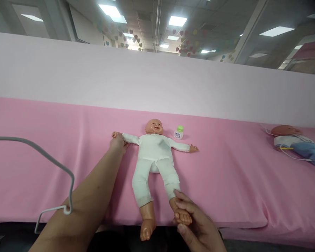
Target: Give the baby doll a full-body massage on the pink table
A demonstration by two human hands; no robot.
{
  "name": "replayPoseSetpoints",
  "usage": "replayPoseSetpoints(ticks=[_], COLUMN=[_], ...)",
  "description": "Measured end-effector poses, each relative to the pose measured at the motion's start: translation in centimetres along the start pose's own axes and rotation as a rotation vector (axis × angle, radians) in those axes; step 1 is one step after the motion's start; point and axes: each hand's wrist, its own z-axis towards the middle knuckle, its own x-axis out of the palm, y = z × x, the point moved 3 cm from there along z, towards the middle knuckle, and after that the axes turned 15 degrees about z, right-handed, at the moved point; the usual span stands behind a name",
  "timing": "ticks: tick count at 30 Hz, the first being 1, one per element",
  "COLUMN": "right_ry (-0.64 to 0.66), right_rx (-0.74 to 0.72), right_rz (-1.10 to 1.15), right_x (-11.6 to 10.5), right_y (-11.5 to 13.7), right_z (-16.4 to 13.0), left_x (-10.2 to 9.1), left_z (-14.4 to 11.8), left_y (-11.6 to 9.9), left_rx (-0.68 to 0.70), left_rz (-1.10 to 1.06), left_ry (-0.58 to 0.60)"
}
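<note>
A baby doll (156, 148) in a white cloth suit lies face up, arms spread and legs towards me. My left hand (118, 142) reaches forward and is closed around the wrist of the doll's arm on the left. At the near edge, my right hand (199, 224) holds the doll's foot on the right, fingers along the ankle and thumb by the sole. The doll's other foot (148, 229) hangs slightly over the edge. Beside the doll's head stands a small clear bottle (179, 133) with a green cap.
Pink cloth (225, 168) covers the long table, with folds at the front right. A second doll (301, 143) in blue and white, with thin tubing, lies far right. A grey bent wire (49, 157) crosses the left foreground. Behind rises a white partition (120, 77) below glass.
</note>
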Motion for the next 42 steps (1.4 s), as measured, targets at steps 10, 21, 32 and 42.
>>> replayPoseSetpoints(ticks=[10,21,32,42], right_ry=[0.015,-0.137,-0.116,0.006], right_rx=[0.001,-0.015,-0.016,-0.182], right_rz=[-0.049,0.001,0.010,-0.120], right_x=[0.4,0.4,0.8,0.7], right_y=[0.7,1.5,-0.1,2.2], right_z=[0.8,10.2,12.0,3.1], left_x=[0.5,6.1,5.1,0.8], left_z=[-6.4,-10.6,-10.6,-4.9], left_y=[-2.3,-0.3,-1.0,-0.9], left_rx=[0.612,1.352,1.255,0.636], left_rz=[0.524,1.267,1.179,0.476], left_ry=[-0.093,0.205,0.259,0.029])
